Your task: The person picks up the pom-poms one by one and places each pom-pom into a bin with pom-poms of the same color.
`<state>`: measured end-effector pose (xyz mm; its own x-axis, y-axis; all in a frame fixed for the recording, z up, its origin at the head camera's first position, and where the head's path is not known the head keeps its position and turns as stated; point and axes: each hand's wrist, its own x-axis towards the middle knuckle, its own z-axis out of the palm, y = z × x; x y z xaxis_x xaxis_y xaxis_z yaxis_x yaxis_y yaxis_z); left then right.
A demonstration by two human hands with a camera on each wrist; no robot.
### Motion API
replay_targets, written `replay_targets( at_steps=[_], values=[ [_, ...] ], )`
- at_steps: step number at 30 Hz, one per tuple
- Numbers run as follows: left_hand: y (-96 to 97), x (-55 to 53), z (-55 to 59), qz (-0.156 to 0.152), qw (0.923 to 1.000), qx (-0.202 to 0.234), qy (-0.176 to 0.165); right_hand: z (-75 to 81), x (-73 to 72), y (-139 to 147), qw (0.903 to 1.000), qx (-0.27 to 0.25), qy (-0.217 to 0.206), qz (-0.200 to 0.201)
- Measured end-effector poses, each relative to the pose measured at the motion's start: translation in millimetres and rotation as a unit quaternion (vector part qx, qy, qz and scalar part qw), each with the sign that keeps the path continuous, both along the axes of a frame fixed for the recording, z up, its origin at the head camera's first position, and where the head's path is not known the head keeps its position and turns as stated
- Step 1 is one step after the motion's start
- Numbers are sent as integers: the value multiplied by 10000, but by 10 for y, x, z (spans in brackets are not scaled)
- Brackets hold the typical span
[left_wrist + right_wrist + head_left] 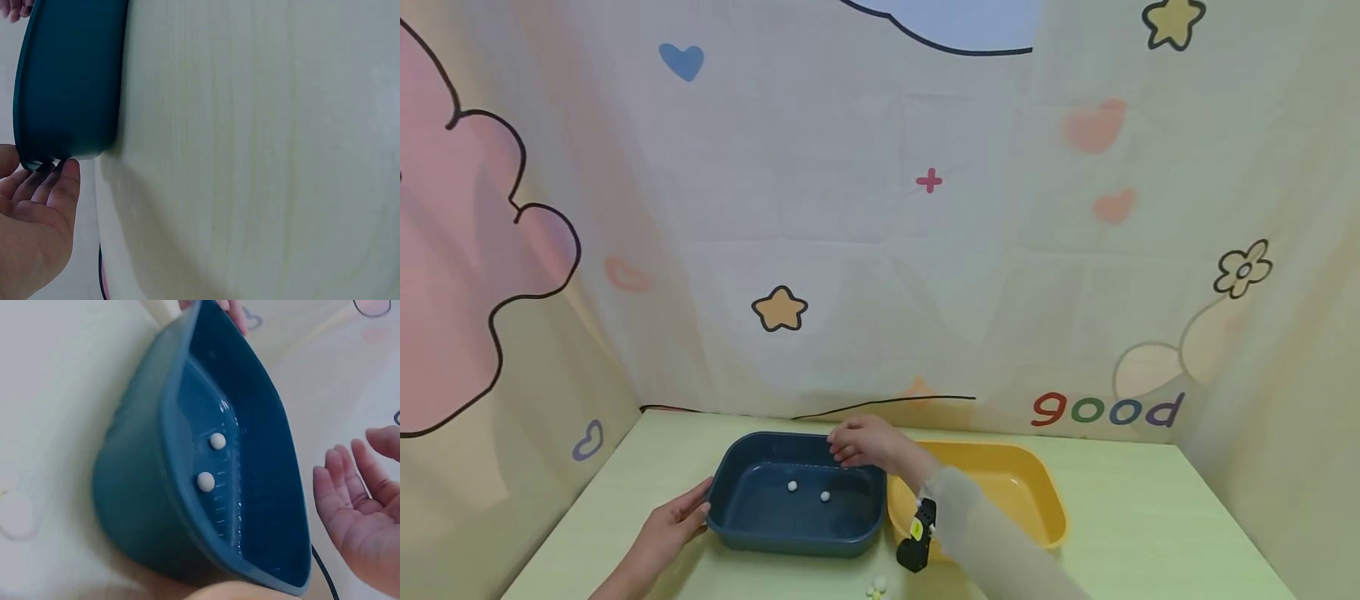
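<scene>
Nearest us, a pale cloth sleeve (1000,533) on the right arm slants in from the bottom edge. Behind everything we see a pale cloth backdrop (850,167) printed with hearts, stars and the word "good", then a pale green tabletop (1150,517). On it sit a dark blue, rounded rectangular plastic tub (797,546) and, just beside it on the right, a yellow rounded rectangular tub (1060,517), partly hidden by the arm. The left hand (670,521) rests its fingertips on the blue tub's left end, thumb apart from the fingers. The right hand (865,443) hovers by the far right rim, fingers loosely bent, thumb spread away. A black device (917,537) is on the right wrist. Smallest, two round white balls (792,486) (825,496) lie apart on the blue tub's floor.
</scene>
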<state>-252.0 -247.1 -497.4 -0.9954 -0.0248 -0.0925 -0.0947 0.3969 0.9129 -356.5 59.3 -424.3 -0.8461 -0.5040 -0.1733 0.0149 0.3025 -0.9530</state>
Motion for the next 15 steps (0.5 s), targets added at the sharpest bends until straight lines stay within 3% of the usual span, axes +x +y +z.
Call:
replay_targets(
  at_steps=[7, 15],
  values=[
    [-22, -13, -19, 48, 10000, 16, -80, 87, 213, 134, 9998, -213, -30, 57],
    [-24, -49, -43, 57, 10000, 38, -68, 216, 531, 325, 9998, -59, 93, 187]
  ],
)
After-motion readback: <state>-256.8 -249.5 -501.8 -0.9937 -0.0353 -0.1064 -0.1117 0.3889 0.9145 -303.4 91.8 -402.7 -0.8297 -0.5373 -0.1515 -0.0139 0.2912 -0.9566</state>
